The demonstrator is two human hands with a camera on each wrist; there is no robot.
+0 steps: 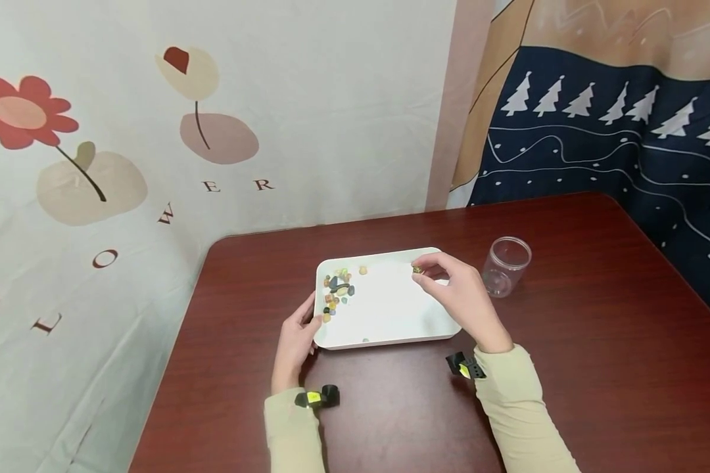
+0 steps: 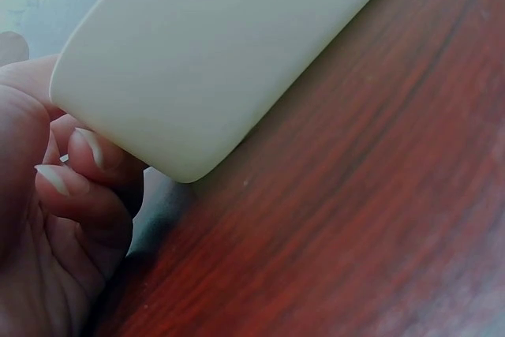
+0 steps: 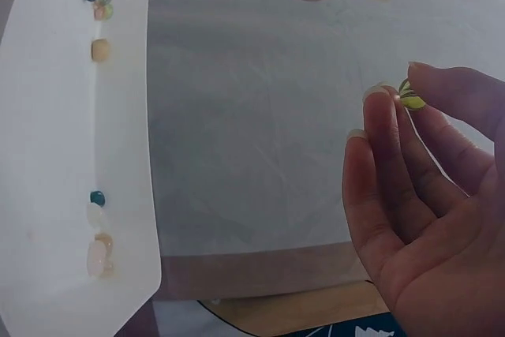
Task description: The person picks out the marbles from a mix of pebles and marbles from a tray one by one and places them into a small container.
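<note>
My left hand (image 1: 294,340) grips the left end of a white rectangular tray (image 1: 390,312), thumb at the rim and fingers curled beneath. The left wrist view shows those fingers by the tray's rounded corner (image 2: 189,165). Over the tray's right part, my right hand (image 1: 464,299) pinches a small yellow-and-green piece like a glass marble (image 3: 412,99) between thumb and fingertips. Several small coloured stones (image 1: 341,289) are gathered at the tray's left side. In the right wrist view a few pale stones (image 3: 98,256) and a teal one (image 3: 97,198) lie along the far side.
Right of the tray stands a clear, lidless jar (image 1: 503,276), close beyond my right hand. All of this is on a dark red-brown wooden table (image 1: 615,341). Behind the table hang a pale flower-print cloth (image 1: 343,131) and a navy tree-print cloth (image 1: 597,151).
</note>
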